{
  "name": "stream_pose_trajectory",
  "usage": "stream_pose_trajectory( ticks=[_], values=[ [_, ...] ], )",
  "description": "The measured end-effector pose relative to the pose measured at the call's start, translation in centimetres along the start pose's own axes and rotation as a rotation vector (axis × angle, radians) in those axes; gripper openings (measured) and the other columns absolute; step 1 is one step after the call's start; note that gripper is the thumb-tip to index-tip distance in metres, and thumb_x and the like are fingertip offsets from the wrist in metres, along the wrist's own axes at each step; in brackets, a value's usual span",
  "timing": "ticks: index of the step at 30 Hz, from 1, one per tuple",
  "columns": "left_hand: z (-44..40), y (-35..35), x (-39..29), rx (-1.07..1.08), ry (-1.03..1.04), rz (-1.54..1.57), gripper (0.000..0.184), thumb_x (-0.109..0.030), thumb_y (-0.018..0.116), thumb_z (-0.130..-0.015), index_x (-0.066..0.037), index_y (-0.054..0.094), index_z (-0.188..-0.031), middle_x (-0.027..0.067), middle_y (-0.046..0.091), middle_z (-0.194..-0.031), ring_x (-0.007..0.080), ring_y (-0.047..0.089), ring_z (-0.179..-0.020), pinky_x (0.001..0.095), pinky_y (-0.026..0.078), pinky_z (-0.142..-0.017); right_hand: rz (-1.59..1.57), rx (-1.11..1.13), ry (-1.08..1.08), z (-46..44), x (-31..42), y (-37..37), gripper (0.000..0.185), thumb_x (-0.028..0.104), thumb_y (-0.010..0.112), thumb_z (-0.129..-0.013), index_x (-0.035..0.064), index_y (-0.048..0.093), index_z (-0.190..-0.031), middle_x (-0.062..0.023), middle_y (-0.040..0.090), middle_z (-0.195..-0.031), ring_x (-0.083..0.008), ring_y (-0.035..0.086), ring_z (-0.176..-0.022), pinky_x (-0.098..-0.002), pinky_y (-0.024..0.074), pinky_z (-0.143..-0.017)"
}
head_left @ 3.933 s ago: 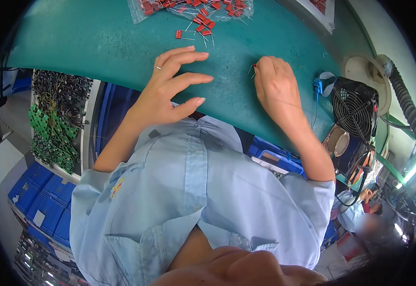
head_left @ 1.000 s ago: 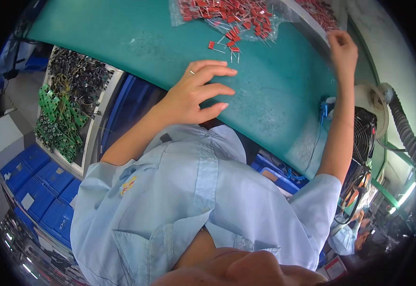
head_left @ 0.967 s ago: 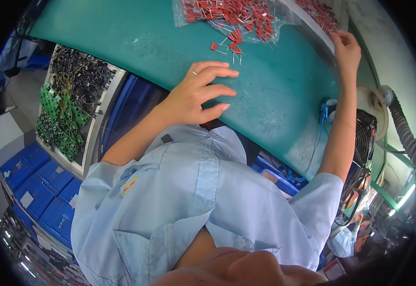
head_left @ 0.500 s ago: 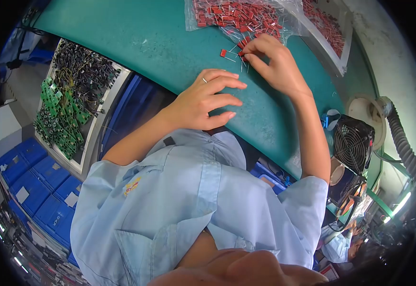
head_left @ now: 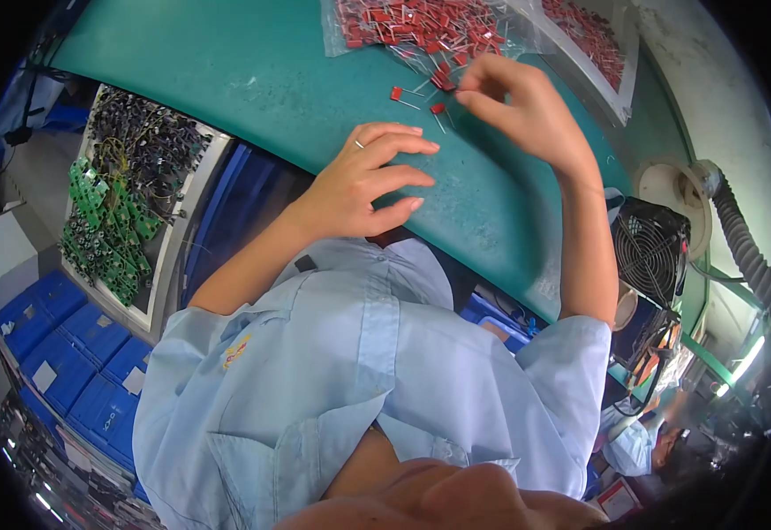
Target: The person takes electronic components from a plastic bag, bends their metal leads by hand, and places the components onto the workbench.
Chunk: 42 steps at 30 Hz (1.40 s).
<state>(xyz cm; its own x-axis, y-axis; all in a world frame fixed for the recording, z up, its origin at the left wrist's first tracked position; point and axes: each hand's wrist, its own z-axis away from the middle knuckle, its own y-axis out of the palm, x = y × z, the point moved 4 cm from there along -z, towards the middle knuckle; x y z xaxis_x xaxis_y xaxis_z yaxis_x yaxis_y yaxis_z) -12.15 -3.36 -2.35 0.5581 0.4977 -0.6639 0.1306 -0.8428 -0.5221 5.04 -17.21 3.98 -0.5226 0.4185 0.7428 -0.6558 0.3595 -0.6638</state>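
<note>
My left hand [head_left: 359, 181] hovers over the near edge of the green table mat, fingers spread, holding nothing. A ring is on one finger. My right hand [head_left: 522, 110] is beside a few red capacitors [head_left: 443, 79] at the bag's mouth. Its thumb and fingertips are pinched close together; what is between them, if anything, is hidden. Just left of those fingertips, a loose red capacitor [head_left: 438, 109] lies with its wire legs toward me. Another red capacitor [head_left: 396, 93] lies farther left. The clear plastic bag [head_left: 337, 35] behind is full of red capacitors.
A white-rimmed tray [head_left: 619, 102] of red parts stands at the far right. To the left, another tray [head_left: 169, 265] holds green circuit boards and dark wired parts. A black fan [head_left: 650, 256] and a ribbed hose [head_left: 739, 230] are at right. Blue bins [head_left: 94, 353] sit lower left.
My right hand has drawn slightly back from the small capacitors, and one that was at its fingertips now lies apart on the mat. My left hand keeps its spread pose. The view has shifted slightly.
</note>
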Motion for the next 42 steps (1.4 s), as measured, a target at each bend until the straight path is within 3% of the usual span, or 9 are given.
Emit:
stream_pose_trajectory(
  ticks=[3,10,14,23,35,42],
  values=[
    [0.0,0.1,0.1,0.003,-0.007,0.006,0.023,-0.013,0.076,-0.077,-0.008,0.075,-0.099,0.0087,0.063,-0.134,0.0336,0.053,-0.131,0.0473,0.041,-0.108,-0.191,-0.175,0.118,4.5,-1.2,-1.6,0.014,0.011,0.073,-0.091,-0.0016,0.069,-0.096,-0.0011,0.07,-0.084,-0.008,0.063,-0.081,-0.0277,0.0503,-0.074],
    [-0.3,0.3,0.2,0.047,-0.011,0.017,0.022,-0.014,0.076,-0.077,-0.009,0.075,-0.098,0.0074,0.063,-0.134,0.031,0.052,-0.131,0.0453,0.041,-0.107,-0.179,-0.055,0.446,10.6,-4.5,-0.1,0.015,0.012,0.072,-0.092,-0.0027,0.073,-0.096,-0.0043,0.073,-0.084,-0.0091,0.063,-0.079,-0.0278,0.0507,-0.073],
    [-0.4,0.4,0.2,0.055,-0.019,0.002,0.025,-0.013,0.075,-0.075,-0.008,0.076,-0.099,0.0124,0.064,-0.133,0.036,0.055,-0.129,0.0474,0.041,-0.109,0.017,-0.098,0.359,10.2,-3.8,0.4,0.015,0.012,0.071,-0.09,-0.0037,0.071,-0.092,-0.0086,0.066,-0.083,-0.0166,0.059,-0.072,-0.0341,0.0478,-0.067],
    [-0.7,0.4,0.2,0.049,-0.043,-0.012,0.023,-0.014,0.076,-0.076,-0.009,0.075,-0.099,0.009,0.064,-0.132,0.0333,0.055,-0.129,0.0448,0.042,-0.107,0.173,-0.269,0.196,10.9,-3.3,2.1,0.01,0.004,0.067,-0.088,-0.0015,0.06,-0.083,-0.0163,0.061,-0.084,-0.0344,0.058,-0.085,-0.0432,0.0473,-0.075],
    [-0.7,0.5,0.1,0.047,-0.039,-0.026,0.023,-0.015,0.075,-0.076,-0.008,0.076,-0.098,0.0108,0.064,-0.133,0.0349,0.054,-0.129,0.0458,0.041,-0.108,0.53,-0.499,-0.06,12.1,-2.4,4.7,0.015,-0.001,0.07,-0.08,0.0011,0.057,-0.087,-0.0152,0.055,-0.087,-0.0348,0.054,-0.08,-0.0448,0.0469,-0.073],
    [-0.6,0.6,0.1,0.07,-0.027,-0.027,0.024,-0.014,0.074,-0.076,-0.007,0.076,-0.098,0.013,0.063,-0.135,0.0364,0.053,-0.13,0.0464,0.04,-0.109,0.519,-0.528,-0.066,12.4,-2.4,5.0,0.014,-0.001,0.07,-0.08,0.0018,0.059,-0.088,-0.0137,0.055,-0.087,-0.0338,0.055,-0.081,-0.0441,0.0469,-0.074]
  ],
)
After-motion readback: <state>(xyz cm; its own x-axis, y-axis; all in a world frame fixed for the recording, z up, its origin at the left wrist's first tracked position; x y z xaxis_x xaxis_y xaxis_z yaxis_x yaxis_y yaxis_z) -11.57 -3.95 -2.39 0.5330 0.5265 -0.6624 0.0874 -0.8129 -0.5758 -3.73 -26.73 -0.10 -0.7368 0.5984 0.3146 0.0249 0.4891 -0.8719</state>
